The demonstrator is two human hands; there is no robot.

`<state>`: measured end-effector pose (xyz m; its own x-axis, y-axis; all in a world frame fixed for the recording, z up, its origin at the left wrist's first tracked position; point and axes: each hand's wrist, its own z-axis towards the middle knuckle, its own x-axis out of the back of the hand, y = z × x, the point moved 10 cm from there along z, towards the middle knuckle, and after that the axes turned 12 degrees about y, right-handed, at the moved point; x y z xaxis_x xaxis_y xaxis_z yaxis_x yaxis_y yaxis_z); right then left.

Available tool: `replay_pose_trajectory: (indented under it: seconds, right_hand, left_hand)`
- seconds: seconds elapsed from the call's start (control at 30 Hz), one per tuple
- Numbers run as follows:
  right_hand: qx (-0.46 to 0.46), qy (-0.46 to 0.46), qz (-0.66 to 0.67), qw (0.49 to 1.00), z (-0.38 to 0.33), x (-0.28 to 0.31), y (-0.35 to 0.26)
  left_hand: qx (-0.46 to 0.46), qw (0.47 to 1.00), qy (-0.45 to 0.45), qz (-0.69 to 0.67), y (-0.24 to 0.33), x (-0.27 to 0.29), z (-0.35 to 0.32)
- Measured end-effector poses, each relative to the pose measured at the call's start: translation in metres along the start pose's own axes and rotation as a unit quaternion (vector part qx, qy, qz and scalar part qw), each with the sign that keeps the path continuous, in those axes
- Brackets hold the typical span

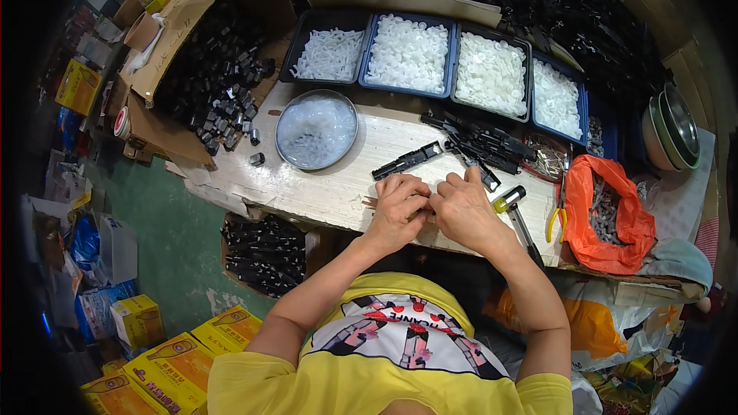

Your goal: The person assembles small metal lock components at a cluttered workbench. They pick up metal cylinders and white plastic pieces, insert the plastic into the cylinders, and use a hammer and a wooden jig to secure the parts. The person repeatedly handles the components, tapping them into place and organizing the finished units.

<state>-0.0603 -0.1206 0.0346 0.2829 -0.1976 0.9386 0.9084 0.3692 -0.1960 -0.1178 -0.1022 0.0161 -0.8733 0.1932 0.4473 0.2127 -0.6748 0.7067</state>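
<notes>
At the front edge of the worktable my left hand (400, 207) and my right hand (463, 210) meet, fingers bent and pressed together. Whatever is between them is covered by the fingers. Just beyond them lies a long black plastic housing (407, 160), with another black part (484, 175) by my right fingertips. A pile of black parts (492, 142) rests behind. Right of my right hand is a tool with a yellow-green handle (509, 198), beside a dark bar (526, 237). Farther right are yellow-handled pliers (557, 223).
Several trays (410, 92) of white plastic pieces line the back. A round metal dish (315, 161) holds clear, whitish small parts. Left stands a cardboard box (201, 0) spilling dark metallic pieces (231, 119). An orange bag (642, 219) and stacked bowls (661, 134) are at the right.
</notes>
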Motion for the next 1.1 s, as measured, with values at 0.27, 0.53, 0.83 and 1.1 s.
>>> replay_pose_trajectory:
  seconds: [0.27,0.53,0.83,1.1]
  right_hand:
    - [-0.063,0.002,0.126,0.99,-0.01,0.006,0.03]
    - [-0.328,0.268,0.099,0.9,-0.115,0.108,0.15]
    - [-0.566,0.07,-0.255,0.781,-0.278,0.125,0.235]
    - [-0.521,0.078,-0.183,0.83,-0.272,0.106,0.242]
  left_hand:
    - [0.017,0.999,-0.036,0.011,-0.003,-0.004,0.001]
    - [0.068,0.994,-0.06,0.054,-0.004,-0.014,0.009]
    - [-0.058,0.992,-0.091,0.061,0.012,-0.012,0.008]
    - [0.047,0.949,0.118,0.287,-0.113,0.09,0.133]
